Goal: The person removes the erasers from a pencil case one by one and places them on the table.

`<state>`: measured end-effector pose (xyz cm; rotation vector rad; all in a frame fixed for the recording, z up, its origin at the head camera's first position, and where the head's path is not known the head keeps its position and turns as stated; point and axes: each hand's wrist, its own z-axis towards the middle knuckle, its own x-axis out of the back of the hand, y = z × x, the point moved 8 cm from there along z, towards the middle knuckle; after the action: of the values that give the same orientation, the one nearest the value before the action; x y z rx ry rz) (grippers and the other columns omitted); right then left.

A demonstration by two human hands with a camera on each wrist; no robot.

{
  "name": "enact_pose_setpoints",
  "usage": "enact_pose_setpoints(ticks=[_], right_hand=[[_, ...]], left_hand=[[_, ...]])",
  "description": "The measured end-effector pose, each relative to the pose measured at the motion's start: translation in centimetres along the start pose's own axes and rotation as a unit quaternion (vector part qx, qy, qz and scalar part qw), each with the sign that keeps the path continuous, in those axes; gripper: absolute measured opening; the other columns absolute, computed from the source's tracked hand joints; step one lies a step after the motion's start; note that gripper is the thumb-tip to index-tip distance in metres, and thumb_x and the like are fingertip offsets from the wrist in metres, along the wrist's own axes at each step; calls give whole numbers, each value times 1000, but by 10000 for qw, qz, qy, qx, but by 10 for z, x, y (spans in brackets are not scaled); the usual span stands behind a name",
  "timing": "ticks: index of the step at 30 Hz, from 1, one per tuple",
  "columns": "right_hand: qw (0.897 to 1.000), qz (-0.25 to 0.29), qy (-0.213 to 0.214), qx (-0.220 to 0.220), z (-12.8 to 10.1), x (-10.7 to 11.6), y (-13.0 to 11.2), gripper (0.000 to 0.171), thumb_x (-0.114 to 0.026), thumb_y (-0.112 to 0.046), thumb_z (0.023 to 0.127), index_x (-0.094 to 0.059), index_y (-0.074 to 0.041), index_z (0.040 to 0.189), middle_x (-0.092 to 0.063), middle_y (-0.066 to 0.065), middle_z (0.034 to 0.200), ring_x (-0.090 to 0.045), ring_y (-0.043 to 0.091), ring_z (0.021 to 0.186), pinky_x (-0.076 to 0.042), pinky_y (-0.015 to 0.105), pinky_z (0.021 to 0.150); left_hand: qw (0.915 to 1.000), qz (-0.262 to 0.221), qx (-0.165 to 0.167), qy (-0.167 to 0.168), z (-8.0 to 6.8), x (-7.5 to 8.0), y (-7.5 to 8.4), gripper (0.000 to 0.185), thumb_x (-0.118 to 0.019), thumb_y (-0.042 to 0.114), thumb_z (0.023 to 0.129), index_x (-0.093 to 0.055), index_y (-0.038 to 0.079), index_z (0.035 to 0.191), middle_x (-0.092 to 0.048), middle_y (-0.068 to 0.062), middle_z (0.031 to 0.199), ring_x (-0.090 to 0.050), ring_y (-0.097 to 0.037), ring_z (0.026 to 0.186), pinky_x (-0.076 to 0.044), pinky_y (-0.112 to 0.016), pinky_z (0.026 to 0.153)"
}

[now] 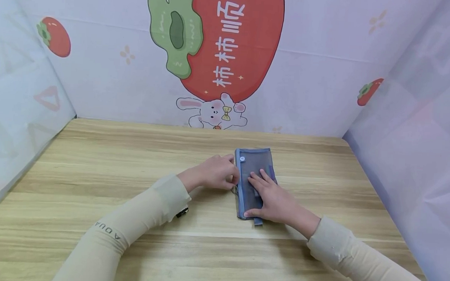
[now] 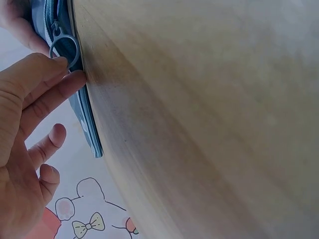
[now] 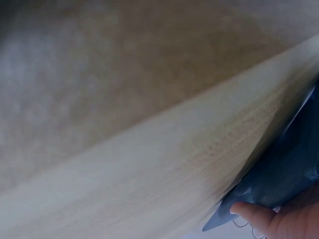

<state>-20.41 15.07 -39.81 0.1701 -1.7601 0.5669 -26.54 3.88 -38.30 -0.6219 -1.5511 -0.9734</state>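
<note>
— The mesh pouch (image 1: 254,175), where does it lie?

— Flat on the worktop (image 1: 132,186), between the two hands and partly under one of them. It is blue-grey, with a lighter blue edge along the side that faces the left hand (image 1: 216,172).

— What is the right hand (image 1: 273,199) doing?

— It lies on top of the pouch, palm down, fingers (image 1: 262,177) straight and spread a little, pressing the mesh against the wood. The thumb reaches the near end of the pouch, where a small tab sticks out past the hand. In the right wrist view the thumb tip (image 3: 251,215) touches the pouch's edge (image 3: 284,174), so the hand presses rather than grips.

— And the left hand?

— It sits just beside the pouch's long zipped edge, touching it about halfway along. Its fingers are curled in toward that edge. In the left wrist view the forefinger (image 2: 37,64) and the next finger meet the metal ring of the zipper pull (image 2: 65,47); the forefinger tip is at the ring, but whether it pinches the ring or only touches it I cannot tell. The two smaller fingers hang loosely curled and hold nothing.

— How far apart are the hands?

— Close together; only the zipped edge of the pouch separates them. The far end of the pouch, with a small round white label (image 1: 241,158), reaches beyond both hands.

— Anything else near?

— A printed backdrop (image 1: 229,52) with a large red fruit and a rabbit stands beyond the hands, behind the worktop.
</note>
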Motion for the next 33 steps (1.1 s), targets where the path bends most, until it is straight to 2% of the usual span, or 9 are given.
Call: enact_pose_setpoints(ticks=[6,13,25,33], right_hand=[[10000,32,55,25,-1,1,0,102,-72,-66,77,-39,-5,151,-31,12,162,-14,39,153,-34,59,113],[9999,-26,129,67,0,1,2,102,-71,-67,77,-39,-4,151,-31,13,161,-16,40,152,-33,58,113],[9999,-78,125,90,0,1,2,102,-70,-68,77,-39,-5,151,-31,12,162,-16,40,152,-34,58,113],[9998,-46,146,91,-1,-1,2,101,-70,-67,78,-39,-5,151,-31,13,162,-16,40,152,-35,58,112]], left_hand=[[10000,-22,-51,33,3,1,-2,9,-69,22,87,-73,26,81,-66,15,83,-48,-12,91,-43,-29,73],[9992,405,-20,-65,8,6,2,9,-69,18,86,-74,23,80,-68,12,82,-49,-13,89,-42,-30,68],[9997,169,26,-199,13,5,-3,10,-70,18,87,-73,22,78,-68,10,86,-50,-13,96,-45,-32,74],[9998,180,-10,-121,15,5,-7,8,-70,19,89,-76,19,84,-69,8,88,-51,-14,96,-47,-29,75]])
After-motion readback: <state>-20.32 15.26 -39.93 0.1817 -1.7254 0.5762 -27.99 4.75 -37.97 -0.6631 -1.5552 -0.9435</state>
